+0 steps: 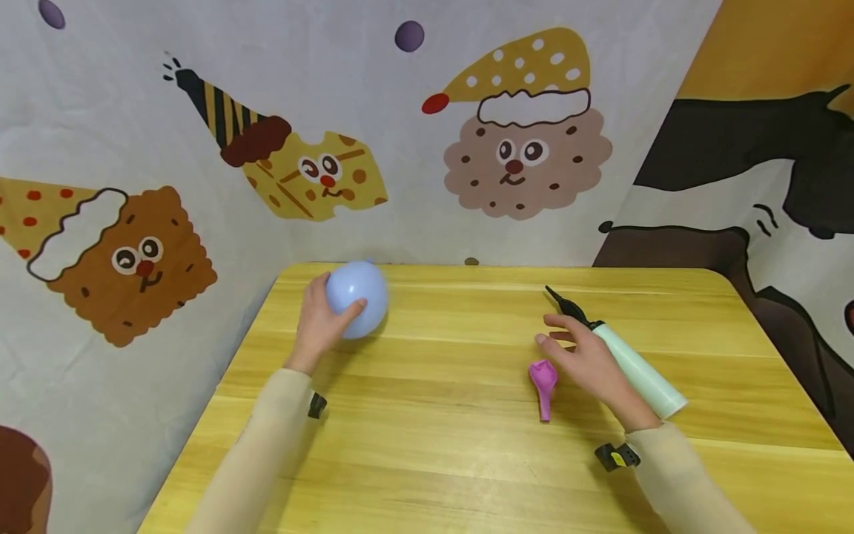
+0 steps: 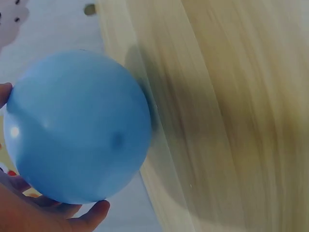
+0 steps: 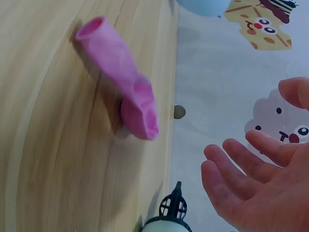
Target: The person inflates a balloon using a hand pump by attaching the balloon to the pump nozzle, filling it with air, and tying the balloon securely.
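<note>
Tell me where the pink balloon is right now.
In the head view, the pink balloon lies on the table, right of centre, just left of the right hand, with the pump beyond that hand.

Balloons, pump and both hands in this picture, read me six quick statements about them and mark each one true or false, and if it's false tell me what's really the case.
1. The left hand holds the blue balloon, while the right hand holds nothing. True.
2. The pink balloon lies on the table, left of the pump in the head view. True.
3. The pink balloon is fully inflated. False: it is limp and flat.
4. The pump lies between the two balloons. False: from left to right come blue balloon, pink balloon, pump.
5. The pump's nozzle is black. True.
6. The right hand is nearer to the blue balloon than to the pink balloon. False: it is nearer to the pink balloon.
</note>
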`<control>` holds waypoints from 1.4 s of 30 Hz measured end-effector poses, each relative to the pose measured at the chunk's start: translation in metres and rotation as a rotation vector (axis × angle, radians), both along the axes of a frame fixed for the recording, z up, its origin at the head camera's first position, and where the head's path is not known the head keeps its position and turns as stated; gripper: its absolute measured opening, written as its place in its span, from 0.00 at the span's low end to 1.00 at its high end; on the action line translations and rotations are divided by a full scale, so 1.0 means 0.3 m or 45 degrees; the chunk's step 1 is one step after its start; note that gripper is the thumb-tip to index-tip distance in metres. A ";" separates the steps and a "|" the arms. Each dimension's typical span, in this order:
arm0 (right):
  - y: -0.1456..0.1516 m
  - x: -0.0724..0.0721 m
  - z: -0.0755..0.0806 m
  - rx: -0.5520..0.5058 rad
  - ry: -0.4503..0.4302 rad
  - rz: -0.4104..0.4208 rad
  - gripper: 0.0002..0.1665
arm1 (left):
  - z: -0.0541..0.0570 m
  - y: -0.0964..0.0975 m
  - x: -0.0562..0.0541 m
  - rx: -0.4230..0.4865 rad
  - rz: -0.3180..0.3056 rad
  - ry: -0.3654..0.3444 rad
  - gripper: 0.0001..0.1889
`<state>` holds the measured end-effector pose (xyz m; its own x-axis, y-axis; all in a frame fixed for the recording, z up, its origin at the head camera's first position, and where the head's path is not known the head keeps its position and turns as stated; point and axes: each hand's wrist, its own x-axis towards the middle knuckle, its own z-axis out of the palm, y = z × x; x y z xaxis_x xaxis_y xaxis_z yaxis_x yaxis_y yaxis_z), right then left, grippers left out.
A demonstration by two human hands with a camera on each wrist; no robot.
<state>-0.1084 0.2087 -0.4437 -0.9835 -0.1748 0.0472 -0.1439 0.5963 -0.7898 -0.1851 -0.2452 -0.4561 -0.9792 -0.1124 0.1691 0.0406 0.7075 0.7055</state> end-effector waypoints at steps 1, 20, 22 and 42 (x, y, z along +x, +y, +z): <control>0.005 0.001 0.001 0.002 0.002 -0.009 0.37 | -0.001 -0.010 -0.009 -0.014 0.007 -0.006 0.50; 0.070 0.012 0.016 0.092 0.070 -0.062 0.33 | 0.013 0.094 0.033 -0.131 -0.012 0.682 0.30; 0.080 0.019 0.022 0.114 0.077 -0.061 0.32 | 0.008 0.160 0.048 -0.181 -0.114 0.762 0.27; 0.226 0.071 0.041 0.462 0.264 -0.145 0.26 | -0.064 0.790 0.253 -0.790 -0.831 -0.028 0.33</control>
